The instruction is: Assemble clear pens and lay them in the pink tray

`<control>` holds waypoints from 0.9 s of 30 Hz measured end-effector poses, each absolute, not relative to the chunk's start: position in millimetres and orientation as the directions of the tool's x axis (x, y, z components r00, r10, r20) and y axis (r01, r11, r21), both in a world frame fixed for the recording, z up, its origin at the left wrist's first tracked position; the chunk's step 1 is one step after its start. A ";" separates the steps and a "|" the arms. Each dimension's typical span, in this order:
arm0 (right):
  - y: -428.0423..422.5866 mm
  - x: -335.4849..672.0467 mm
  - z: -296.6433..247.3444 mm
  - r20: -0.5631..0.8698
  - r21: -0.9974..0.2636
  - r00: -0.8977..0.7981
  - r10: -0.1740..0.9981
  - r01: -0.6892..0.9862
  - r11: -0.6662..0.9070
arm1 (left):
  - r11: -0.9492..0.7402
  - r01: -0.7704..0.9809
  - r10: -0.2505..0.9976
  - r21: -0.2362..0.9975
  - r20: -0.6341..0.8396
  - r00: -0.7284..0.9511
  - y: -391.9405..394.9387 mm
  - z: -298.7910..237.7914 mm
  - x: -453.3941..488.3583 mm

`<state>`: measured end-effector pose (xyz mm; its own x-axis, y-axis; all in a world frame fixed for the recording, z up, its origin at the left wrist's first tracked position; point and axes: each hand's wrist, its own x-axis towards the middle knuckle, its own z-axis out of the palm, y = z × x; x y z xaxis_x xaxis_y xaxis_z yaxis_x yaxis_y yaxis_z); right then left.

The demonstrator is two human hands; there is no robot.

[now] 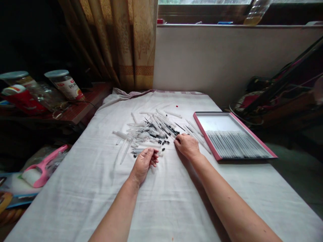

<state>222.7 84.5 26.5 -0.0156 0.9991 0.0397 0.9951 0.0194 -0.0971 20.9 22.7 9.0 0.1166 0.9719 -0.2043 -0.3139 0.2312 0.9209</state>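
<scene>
A loose pile of clear plastic pen barrels (123,135) lies on the white cloth, mixed with thin dark refills (150,123) and small black caps (159,142). At the near edge of the pile, my left hand (145,163) is closed with thumb against curled fingers; what it holds, if anything, is hidden. My right hand (187,144) is at the pile's right edge beside black pieces, fingers pressed together and pointing down; their contents cannot be made out. To its right sits a shallow pink-edged box (214,121) with a row of clear, dark-ended pens (234,144) inside.
White cloth (161,208) covers the surface. A small red piece (177,106) lies beyond the pile. On the left are a side table (85,107) with plastic jars (65,85) and a pink-handled tool (46,164). Curtain (143,47) and wall (202,60) stand behind.
</scene>
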 end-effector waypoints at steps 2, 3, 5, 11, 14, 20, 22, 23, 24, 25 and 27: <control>82.8 229.3 24.1 0.043 -0.117 -0.024 0.999 0.993 0.029 | 0.239 -0.315 0.970 0.918 -0.212 0.119 22.9 8.3 20.7; 82.3 232.8 22.9 0.050 -0.133 -0.029 0.998 0.990 0.036 | 0.243 -0.318 0.969 0.916 -0.215 0.122 22.9 8.1 20.7; 82.4 240.1 21.0 0.075 -0.173 -0.031 0.997 0.984 0.043 | 0.248 -0.326 0.968 0.912 -0.218 0.127 22.9 7.9 20.7; 93.3 255.2 23.0 0.162 -0.237 0.079 0.984 0.971 -0.039 | 0.258 -0.344 0.965 0.903 -0.227 0.128 22.9 10.4 21.1; 100.2 253.4 27.3 0.163 -0.252 0.082 0.983 0.967 -0.038 | 0.266 -0.339 0.963 0.902 -0.235 0.130 23.1 12.0 21.2; 102.5 240.4 28.3 0.098 -0.229 0.036 0.995 0.973 -0.013 | 0.286 -0.352 0.957 0.891 -0.246 0.154 24.0 11.2 20.4; 101.2 238.6 26.8 0.091 -0.217 0.034 0.995 0.976 -0.013 | 0.289 -0.354 0.956 0.890 -0.248 0.158 24.2 10.8 20.2; 100.7 238.3 26.0 0.094 -0.214 0.032 0.995 0.977 -0.011 | 0.288 -0.351 0.956 0.891 -0.247 0.158 24.3 10.8 20.3; 100.2 238.3 25.3 0.099 -0.214 0.032 0.995 0.977 -0.010 | 0.288 -0.348 0.956 0.892 -0.246 0.158 24.3 11.0 20.3; 99.8 238.5 24.6 0.105 -0.218 0.034 0.994 0.976 -0.011 | 0.287 -0.344 0.956 0.894 -0.247 0.157 24.3 11.2 20.5; 98.9 239.1 22.7 0.112 -0.237 0.039 0.993 0.972 -0.011 | 0.288 -0.342 0.956 0.895 -0.249 0.155 24.1 11.7 20.9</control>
